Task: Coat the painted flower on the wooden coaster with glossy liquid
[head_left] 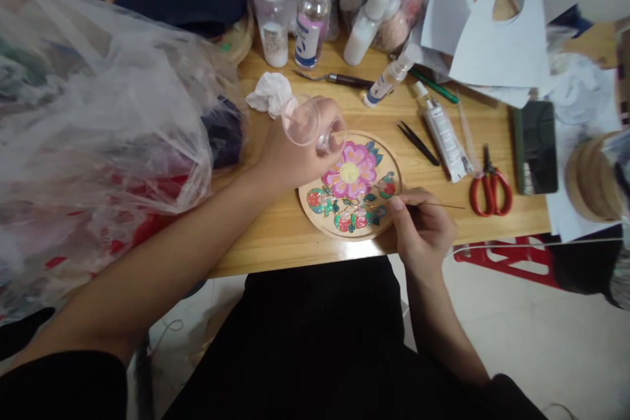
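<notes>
A round wooden disc painted with a pink flower and red-green fruit lies near the table's front edge. My left hand is closed round a small clear plastic cup, tilted just above the disc's upper left rim. My right hand pinches a thin needle-like stick at the disc's right edge, its shaft pointing right.
On the wooden table: crumpled tissue, several bottles at the back, black tweezers, a glue tube, red scissors, a phone, white paper. A big plastic bag fills the left.
</notes>
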`<move>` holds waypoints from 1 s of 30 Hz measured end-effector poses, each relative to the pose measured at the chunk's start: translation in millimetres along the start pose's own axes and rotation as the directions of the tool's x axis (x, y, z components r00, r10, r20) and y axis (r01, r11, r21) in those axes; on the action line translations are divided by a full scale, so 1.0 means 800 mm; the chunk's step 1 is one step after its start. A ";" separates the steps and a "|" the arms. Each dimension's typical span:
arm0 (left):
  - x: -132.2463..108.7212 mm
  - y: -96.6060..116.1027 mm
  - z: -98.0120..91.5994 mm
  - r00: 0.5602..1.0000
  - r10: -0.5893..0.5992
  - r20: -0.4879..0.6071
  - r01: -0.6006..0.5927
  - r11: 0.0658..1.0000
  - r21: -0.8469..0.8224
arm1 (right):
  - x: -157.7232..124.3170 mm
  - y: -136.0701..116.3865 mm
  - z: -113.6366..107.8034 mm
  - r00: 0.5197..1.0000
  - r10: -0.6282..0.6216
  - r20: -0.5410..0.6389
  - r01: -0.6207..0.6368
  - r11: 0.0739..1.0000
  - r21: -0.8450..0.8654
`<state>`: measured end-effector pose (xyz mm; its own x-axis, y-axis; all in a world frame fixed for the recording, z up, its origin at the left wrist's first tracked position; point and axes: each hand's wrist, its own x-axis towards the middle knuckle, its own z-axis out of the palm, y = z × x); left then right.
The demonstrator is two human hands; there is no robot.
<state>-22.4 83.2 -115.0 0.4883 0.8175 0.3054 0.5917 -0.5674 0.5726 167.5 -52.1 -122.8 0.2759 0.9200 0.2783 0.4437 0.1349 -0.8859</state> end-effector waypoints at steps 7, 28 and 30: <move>0.000 0.003 -0.003 0.999 -0.028 0.022 0.028 0.999 0.023 | 0.000 -0.001 0.000 1.000 0.000 0.002 0.000 0.999 -0.036; 0.001 0.001 -0.001 0.997 -0.044 0.058 0.044 0.999 0.007 | -0.003 0.001 0.000 0.999 0.000 -0.045 -0.001 1.000 -0.021; 0.001 0.001 -0.001 0.997 -0.045 0.058 0.044 0.999 0.010 | -0.003 0.002 0.000 0.999 0.003 -0.040 -0.004 0.999 -0.041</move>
<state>-22.1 83.1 -114.1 0.4981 0.8348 0.2345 0.6189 -0.5317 0.5782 167.6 -54.5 -124.5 0.3109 0.9049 0.2905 0.4775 0.1156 -0.8710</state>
